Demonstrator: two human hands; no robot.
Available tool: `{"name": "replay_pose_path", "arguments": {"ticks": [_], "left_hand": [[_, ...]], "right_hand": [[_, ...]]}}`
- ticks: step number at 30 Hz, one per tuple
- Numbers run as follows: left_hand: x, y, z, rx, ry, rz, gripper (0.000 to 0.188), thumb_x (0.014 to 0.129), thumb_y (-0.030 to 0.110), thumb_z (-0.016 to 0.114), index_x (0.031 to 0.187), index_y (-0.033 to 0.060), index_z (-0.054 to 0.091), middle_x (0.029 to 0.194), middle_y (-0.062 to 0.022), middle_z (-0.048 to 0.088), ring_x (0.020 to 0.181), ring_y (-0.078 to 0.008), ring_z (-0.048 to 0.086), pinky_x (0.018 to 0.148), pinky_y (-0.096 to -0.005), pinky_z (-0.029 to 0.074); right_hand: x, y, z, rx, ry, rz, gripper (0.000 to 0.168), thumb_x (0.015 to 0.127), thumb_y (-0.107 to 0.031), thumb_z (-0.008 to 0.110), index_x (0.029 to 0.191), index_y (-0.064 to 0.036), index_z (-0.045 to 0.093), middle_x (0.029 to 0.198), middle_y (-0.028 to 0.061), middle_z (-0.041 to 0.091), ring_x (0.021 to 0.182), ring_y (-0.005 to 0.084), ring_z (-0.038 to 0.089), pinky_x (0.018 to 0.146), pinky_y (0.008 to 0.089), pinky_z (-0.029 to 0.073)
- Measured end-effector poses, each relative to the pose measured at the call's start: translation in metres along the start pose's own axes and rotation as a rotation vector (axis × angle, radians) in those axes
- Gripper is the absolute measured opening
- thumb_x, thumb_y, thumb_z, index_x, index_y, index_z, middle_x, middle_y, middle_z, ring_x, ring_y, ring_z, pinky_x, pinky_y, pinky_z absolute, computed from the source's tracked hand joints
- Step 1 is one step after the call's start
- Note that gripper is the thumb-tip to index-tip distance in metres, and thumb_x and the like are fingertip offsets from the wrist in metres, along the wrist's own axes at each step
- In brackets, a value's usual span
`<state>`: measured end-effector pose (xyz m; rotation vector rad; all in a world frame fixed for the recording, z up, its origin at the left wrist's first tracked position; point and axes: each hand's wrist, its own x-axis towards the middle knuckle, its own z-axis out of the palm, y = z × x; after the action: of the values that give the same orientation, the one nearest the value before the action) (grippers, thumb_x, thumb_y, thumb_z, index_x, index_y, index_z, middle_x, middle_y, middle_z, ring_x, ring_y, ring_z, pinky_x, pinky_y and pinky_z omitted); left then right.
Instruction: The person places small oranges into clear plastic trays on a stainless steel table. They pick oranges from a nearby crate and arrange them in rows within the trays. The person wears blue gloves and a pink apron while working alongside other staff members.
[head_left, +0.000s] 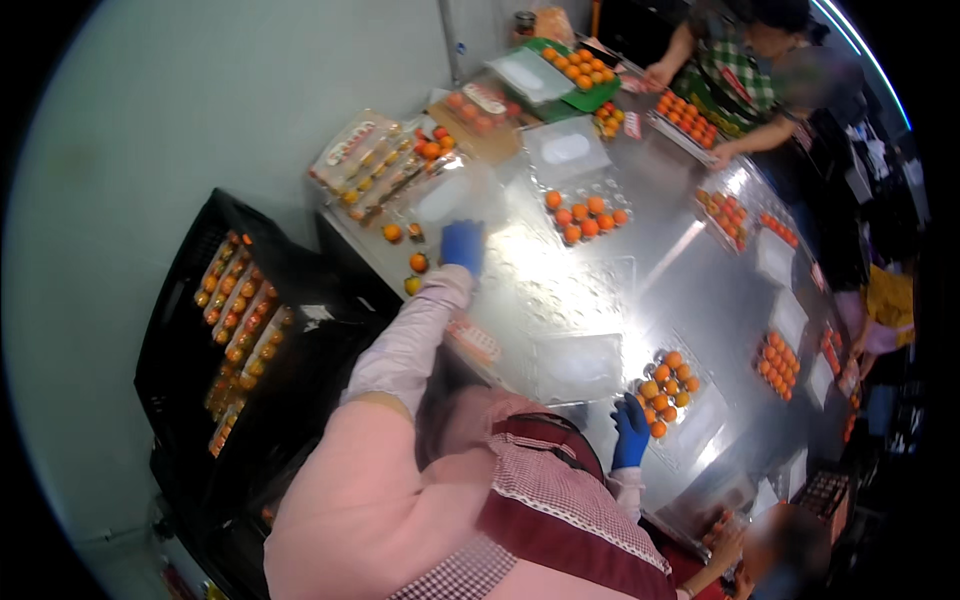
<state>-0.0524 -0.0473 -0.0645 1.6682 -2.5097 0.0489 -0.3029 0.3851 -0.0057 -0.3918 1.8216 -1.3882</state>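
My left hand (463, 244), in a blue glove, reaches to the table's left side, at the near edge of a clear plastic clamshell (450, 196). Its fingers point away from me, and whether they grip anything is hidden. Several loose orange and yellow tomatoes (418, 262) lie left of it. My right hand (630, 435), also blue-gloved, is beside an open clamshell (701, 424) of orange tomatoes (667, 384). Its fingers look apart and nothing shows in them. Before me, between the hands, lies an open empty clamshell (577, 367).
A black crate (176, 322) holding packed tomatoes stands at left. Another open clamshell (566, 150) lies farther up the metal table (660, 225). Across it a person (739, 82) holds a filled tray (686, 120). Another person's hand (726, 551) works at lower right.
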Motion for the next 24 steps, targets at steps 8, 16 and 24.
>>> {"name": "replay_pose_path", "arguments": {"ticks": [8,16,24], "left_hand": [[-0.041,0.032,0.029,-0.389,0.337,-0.079,0.040,0.084,0.008,0.056,0.124,0.0065,0.058,0.121,-0.0162,0.060,0.110,-0.0341,0.056,0.095,-0.0462,0.041],[-0.142,-0.069,-0.021,-0.222,0.336,-0.458,0.047,0.072,0.015,0.075,0.117,0.0080,0.064,0.096,-0.0143,0.065,0.091,-0.0371,0.060,0.082,-0.0470,0.048],[-0.132,-0.102,0.004,-0.463,0.273,-0.205,0.038,0.080,0.020,0.073,0.114,0.0043,0.067,0.088,-0.0129,0.070,0.070,-0.0343,0.065,0.067,-0.0437,0.054]], "right_hand": [[-0.013,-0.006,0.006,-0.115,-0.045,0.099,0.036,0.093,-0.010,0.059,0.128,-0.002,0.059,0.106,0.0066,0.067,0.085,0.0120,0.064,0.069,0.0226,0.047],[-0.003,-0.011,0.009,-0.174,-0.101,0.087,0.035,0.094,-0.010,0.058,0.128,-0.003,0.060,0.103,0.0049,0.067,0.085,0.0119,0.064,0.070,0.0224,0.047],[0.013,-0.005,0.019,-0.141,-0.144,0.049,0.037,0.091,-0.017,0.061,0.126,-0.006,0.062,0.103,0.0016,0.069,0.085,0.0123,0.066,0.070,0.0222,0.047]]}}
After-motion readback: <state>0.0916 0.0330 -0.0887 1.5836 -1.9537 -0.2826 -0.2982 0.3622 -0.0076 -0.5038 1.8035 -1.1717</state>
